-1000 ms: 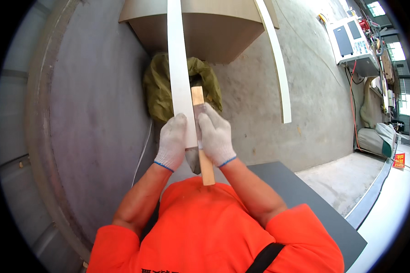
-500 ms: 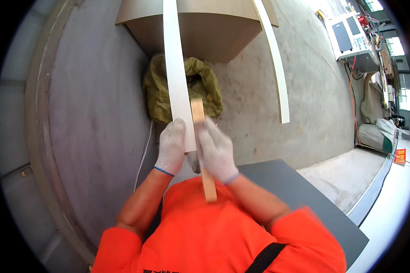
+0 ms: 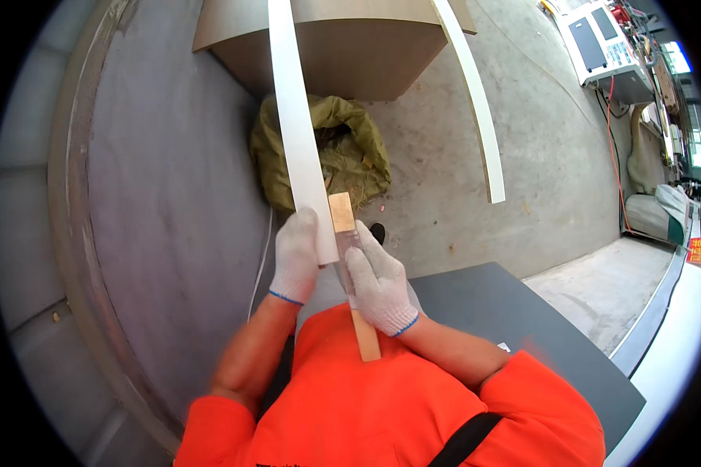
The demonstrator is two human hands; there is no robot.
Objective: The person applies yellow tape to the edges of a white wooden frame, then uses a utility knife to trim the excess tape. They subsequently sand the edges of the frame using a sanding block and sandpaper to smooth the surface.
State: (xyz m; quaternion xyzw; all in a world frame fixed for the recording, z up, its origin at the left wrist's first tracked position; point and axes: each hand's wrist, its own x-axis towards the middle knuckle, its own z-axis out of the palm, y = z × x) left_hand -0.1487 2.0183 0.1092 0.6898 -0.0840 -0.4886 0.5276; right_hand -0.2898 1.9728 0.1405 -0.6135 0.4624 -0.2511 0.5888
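My left hand, in a white knitted glove, is closed round the near end of a long white strip of board. The strip runs away from me, its far part over a brown board. My right hand, gloved the same way, grips a light wooden bar by its middle. A dull, shiny wrapping covers the bar where I hold it; its kind I cannot make out. The bar points along the strip, with its bare far end close beside the strip's right edge. Whether they touch is hard to tell.
An olive woven sack stands open under the strip, with debris inside. Behind it is a brown board stack. Another white strip juts out to the right. A dark grey panel lies by my right arm, and a white machine stands far right.
My right hand and the wooden bar have come slightly nearer to me along the strip's edge. My left hand keeps its hold on the strip. The whole view has shifted a little.
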